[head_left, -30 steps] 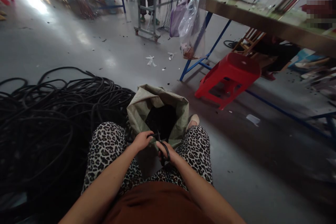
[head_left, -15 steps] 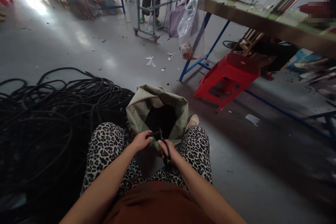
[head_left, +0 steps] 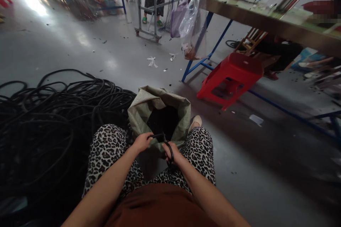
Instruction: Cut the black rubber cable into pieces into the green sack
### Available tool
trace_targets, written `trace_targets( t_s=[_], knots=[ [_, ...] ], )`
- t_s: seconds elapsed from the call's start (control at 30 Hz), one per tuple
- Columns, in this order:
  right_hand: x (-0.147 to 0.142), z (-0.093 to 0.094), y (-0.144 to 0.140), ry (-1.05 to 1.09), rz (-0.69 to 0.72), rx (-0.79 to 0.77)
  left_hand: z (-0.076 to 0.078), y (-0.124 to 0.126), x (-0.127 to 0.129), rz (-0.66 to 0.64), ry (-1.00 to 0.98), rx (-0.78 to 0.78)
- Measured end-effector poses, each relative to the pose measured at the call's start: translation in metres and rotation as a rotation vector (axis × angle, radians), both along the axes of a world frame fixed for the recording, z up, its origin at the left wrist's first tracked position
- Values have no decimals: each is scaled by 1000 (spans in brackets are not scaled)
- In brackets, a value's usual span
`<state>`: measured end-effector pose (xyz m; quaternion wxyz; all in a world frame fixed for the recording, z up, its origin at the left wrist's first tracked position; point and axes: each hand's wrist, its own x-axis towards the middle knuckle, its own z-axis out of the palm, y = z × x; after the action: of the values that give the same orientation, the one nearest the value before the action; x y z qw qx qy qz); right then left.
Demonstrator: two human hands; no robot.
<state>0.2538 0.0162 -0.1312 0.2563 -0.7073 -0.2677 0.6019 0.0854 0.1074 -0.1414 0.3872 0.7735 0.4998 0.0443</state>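
- Workshop, glossy grey floor (head_left: 234, 184) littered with scraps; pale worktop (head_left: 245, 15) on blue metal legs at upper right, red plastic stool (head_left: 237, 72) beside it.
- A person in leopard-print trousers (head_left: 109, 145) works over an open-mouthed, olive-green woven sack (head_left: 184, 111), which stands between and just ahead of the knees.
- Sack: rim folded and rumpled, dark black contents (head_left: 163, 118) inside; too dim to tell separate pieces.
- Left hand (head_left: 142, 142) closed, gripping a thin black rubbery cord (head_left: 158, 135), its free end pointing right over the sack's near side.
- Right hand (head_left: 173, 151) wrapped round black-handled scissors (head_left: 168, 145), blades pointing up at the cord's end. Cannot tell whether they bite.
- Large heap of loose black tubing (head_left: 80, 103) on the floor, left of the sack; probably the cord's source, though no link is clear.
- Step in hand, by judgement: snipping cord over the sack. A clean cut would call for a steady left grip, fingers clear of the blades.
- Clear plastic bag (head_left: 194, 25) hangs at the worktop's corner, brownish bits (head_left: 189, 52) in its bottom.
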Motion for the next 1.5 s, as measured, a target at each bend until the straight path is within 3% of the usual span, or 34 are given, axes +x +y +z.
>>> trace_targets(
  t_s=[0.17,0.4,0.63,1.2,1.5],
  knots=[
    [1,-8,-2,-33,50,-21,0,1,0,-16,48,-24],
    [3,-10,-1,-73,-1,-16,1,2,1,38,20,-7],
    [6,-1,-8,130,61,27,4,2,1,97,-19,10],
    [2,15,-5,197,70,-30,-6,1,-3,16,-44,-8],
    [4,6,-5,175,116,-25,-5,3,-5,-57,-83,-32]
  ],
)
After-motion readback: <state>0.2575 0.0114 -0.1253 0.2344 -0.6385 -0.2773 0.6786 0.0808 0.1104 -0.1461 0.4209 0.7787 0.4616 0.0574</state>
